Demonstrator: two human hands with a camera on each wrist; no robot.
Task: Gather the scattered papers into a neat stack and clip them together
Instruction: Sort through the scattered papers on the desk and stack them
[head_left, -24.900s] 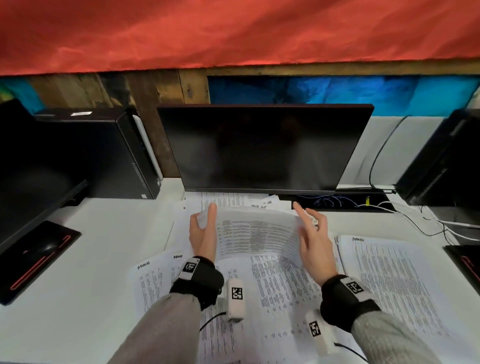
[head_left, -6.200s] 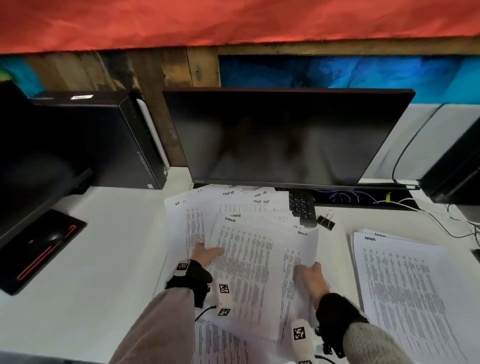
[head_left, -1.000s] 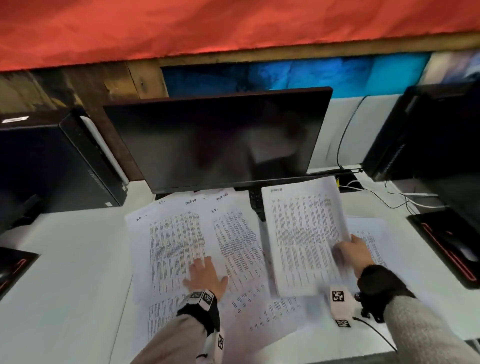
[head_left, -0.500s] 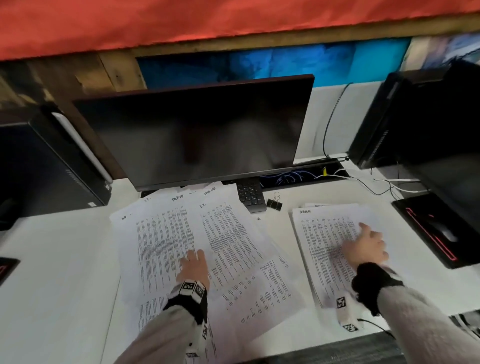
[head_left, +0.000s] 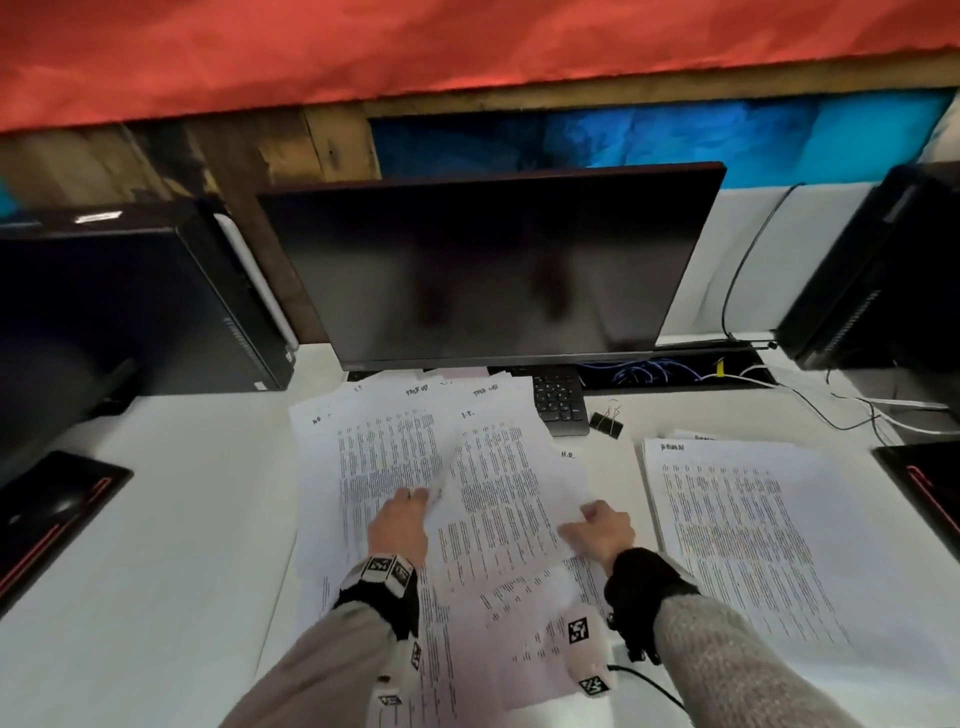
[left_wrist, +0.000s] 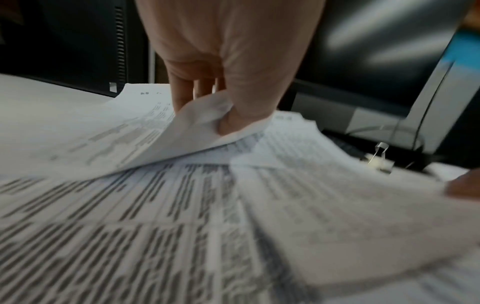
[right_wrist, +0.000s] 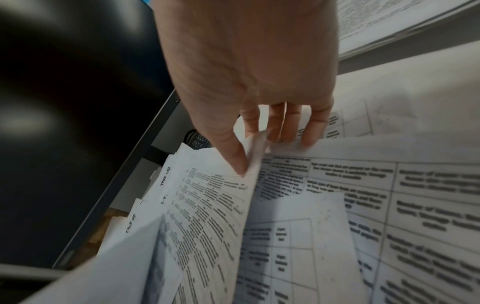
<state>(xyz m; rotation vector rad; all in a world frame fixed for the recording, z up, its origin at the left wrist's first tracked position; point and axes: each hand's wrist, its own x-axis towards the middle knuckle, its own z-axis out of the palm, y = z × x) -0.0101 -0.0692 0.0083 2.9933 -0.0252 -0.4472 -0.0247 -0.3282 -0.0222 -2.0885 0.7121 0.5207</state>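
Several printed sheets (head_left: 379, 457) lie fanned out on the white desk in front of the monitor. One sheet (head_left: 501, 499) on top is lifted slightly between my hands. My left hand (head_left: 423, 496) pinches its left edge, thumb over fingers; the left wrist view shows that pinched paper edge (left_wrist: 205, 115). My right hand (head_left: 584, 519) pinches the sheet's right edge (right_wrist: 255, 156) between thumb and fingers. A squared stack of papers (head_left: 737, 545) lies to the right. A black binder clip (head_left: 607, 422) sits on the desk beside the keyboard, apart from both hands.
A dark monitor (head_left: 488, 270) stands right behind the papers, and a black keyboard (head_left: 560, 402) pokes out under it. Computer towers (head_left: 130, 306) stand at the left and at the far right (head_left: 878, 270). Cables (head_left: 852, 410) trail at the back right. Mouse pads (head_left: 47, 514) flank the desk.
My right hand has left the stack at the right and moved to the scattered sheets, now pinching a sheet's right edge. My left hand went from lying flat to pinching the same sheet's left edge.
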